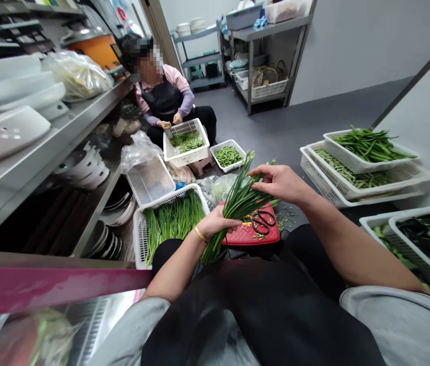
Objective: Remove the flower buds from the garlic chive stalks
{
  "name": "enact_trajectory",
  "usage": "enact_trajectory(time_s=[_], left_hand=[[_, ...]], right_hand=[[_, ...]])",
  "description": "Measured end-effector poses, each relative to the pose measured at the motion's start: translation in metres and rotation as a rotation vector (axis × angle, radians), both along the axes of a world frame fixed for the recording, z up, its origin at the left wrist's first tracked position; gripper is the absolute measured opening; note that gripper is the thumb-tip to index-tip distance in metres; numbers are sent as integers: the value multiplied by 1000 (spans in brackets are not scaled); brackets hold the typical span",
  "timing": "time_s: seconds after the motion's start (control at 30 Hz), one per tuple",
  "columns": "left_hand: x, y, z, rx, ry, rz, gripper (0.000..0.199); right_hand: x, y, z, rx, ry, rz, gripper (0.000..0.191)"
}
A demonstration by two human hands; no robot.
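Head view: the left hand [220,222], a gold-coloured band at its wrist, is closed firmly round the lower middle of a bunch of long, thin, dark-green stalks [239,199], the thumb lying across them. The bunch is off any surface, slanting up and away from the wearer's lap, with its lower ends near the black apron [268,310] and its upper ends fanned out loosely beyond the left edge of a low, red, textured plastic stand [247,237]. The right hand [279,182] is at the upper part of the bunch, fingers loosely curled and thumb apart from the forefinger — whether it pinches any stalk I cannot tell.

This looks like a sorting or tidying step, with the left hand steadying and the right working among the tips. A next move there would call for a light fingertip pinch on single stalks, the left grip kept snug so the bunch does not slide apart.

Black-handled scissors [263,222] lie towards the stand's right edge, held by neither hand. Beside the left forearm, a white perforated plastic basket [139,243] carries more long green stalks [173,216], laid lengthwise — some reaching its near edge.
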State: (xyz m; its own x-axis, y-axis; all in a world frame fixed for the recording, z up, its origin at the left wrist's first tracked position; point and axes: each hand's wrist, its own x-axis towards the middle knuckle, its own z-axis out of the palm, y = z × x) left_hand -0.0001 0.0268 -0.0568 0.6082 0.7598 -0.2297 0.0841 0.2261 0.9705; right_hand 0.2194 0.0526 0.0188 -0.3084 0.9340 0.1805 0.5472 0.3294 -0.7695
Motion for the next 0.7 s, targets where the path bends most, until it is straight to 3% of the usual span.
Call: enact_trajectory(time_s=[0.17,0.33,0.47,0.6,0.63,0.7], left_hand=[[0,1,-2,10,30,31,44],[-2,0,-3,-20,42,93,42],[-4,0,-4,-31,25,133,41],[-2,0,-4,-13,38,154,35],[-1,0,-4,3,39,149,33],[3,-1,-3,31,39,155,31]], right_hand=[[-1,-3,0,3,16,-57,52],[-3,-12,-3,147,-183,-176,43],[15,-23,2,195,-165,-186,50],[25,-45,22,457,84,-442,32],[20,-50,25,520,115,-454,26],[5,-55,25,564,85,-308,21]])
